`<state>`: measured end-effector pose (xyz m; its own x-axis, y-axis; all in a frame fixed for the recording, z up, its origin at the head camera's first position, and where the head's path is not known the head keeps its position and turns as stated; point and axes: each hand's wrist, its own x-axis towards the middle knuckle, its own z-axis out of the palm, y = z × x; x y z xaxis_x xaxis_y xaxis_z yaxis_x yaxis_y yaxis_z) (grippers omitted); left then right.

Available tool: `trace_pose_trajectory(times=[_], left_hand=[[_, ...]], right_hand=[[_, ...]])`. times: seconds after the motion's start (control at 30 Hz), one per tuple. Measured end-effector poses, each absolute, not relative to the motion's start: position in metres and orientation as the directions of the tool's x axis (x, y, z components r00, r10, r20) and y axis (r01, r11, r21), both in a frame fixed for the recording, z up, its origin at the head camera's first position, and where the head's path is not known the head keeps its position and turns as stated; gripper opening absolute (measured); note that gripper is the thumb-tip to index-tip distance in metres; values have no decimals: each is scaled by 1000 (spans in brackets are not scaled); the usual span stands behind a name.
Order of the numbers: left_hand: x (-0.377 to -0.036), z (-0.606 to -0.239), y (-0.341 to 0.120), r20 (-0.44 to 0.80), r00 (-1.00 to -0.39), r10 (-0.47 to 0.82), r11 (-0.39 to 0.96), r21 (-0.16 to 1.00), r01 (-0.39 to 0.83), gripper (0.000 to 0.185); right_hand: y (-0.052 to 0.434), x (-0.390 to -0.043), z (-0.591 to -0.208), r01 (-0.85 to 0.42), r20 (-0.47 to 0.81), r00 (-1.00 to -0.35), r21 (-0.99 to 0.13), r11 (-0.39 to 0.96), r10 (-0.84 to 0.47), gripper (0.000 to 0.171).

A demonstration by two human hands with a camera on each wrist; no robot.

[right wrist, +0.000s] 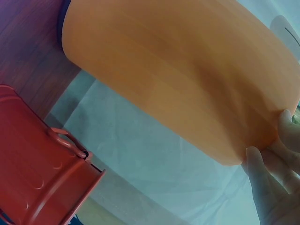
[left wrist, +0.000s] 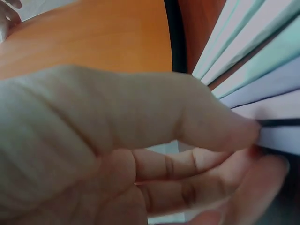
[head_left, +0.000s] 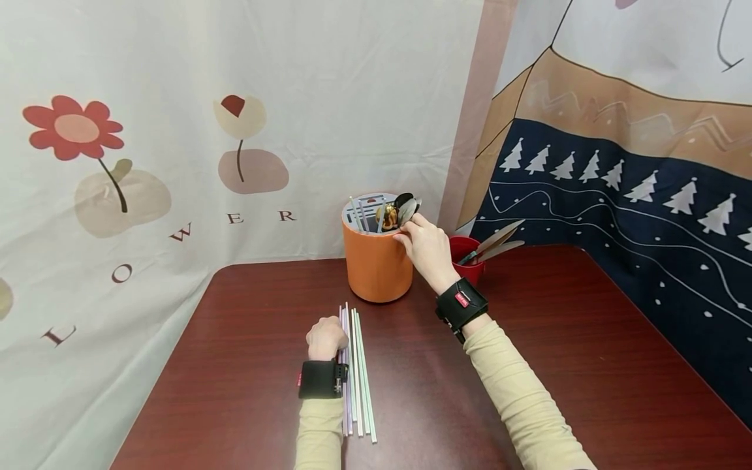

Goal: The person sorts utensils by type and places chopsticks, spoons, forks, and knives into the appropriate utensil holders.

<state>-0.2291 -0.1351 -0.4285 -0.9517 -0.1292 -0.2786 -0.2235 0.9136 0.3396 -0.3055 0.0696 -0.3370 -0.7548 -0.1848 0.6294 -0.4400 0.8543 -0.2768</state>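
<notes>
Several long pastel chopsticks (head_left: 363,372), lilac, white and mint, lie side by side on the table. At their left edge my left hand (head_left: 326,338) pinches a lilac one; in the left wrist view, the thumb (left wrist: 220,117) and fingertips meet on it. Behind them stands an orange utensil holder (head_left: 376,261) with a slotted top. My right hand (head_left: 427,251) grips its right rim, close beside black and silver spoons (head_left: 407,207). Pale sticks (head_left: 360,215) and something gold (head_left: 386,217) also poke out of the slots. The right fingertips are partly cut off in the right wrist view.
To the right of the holder stands a small red bucket (head_left: 467,269) with knife-like utensils (head_left: 496,241) leaning out of it. The dark red table (head_left: 252,391) meets printed curtains at the back and right.
</notes>
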Motion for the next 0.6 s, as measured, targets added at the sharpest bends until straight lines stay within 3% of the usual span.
trace_pose_trajectory(times=[0.3, 0.6], left_hand=[[-230, -428, -131, -374, -907, -192, 920, 254, -299, 12], [-226, -419, -134, -266, -950, -162, 912, 327, -247, 15]], right_hand=[[70, -305, -338, -439, 625, -758, -278, 854, -186, 25], [70, -306, -337, -438, 626, -757, -271, 857, -188, 24]])
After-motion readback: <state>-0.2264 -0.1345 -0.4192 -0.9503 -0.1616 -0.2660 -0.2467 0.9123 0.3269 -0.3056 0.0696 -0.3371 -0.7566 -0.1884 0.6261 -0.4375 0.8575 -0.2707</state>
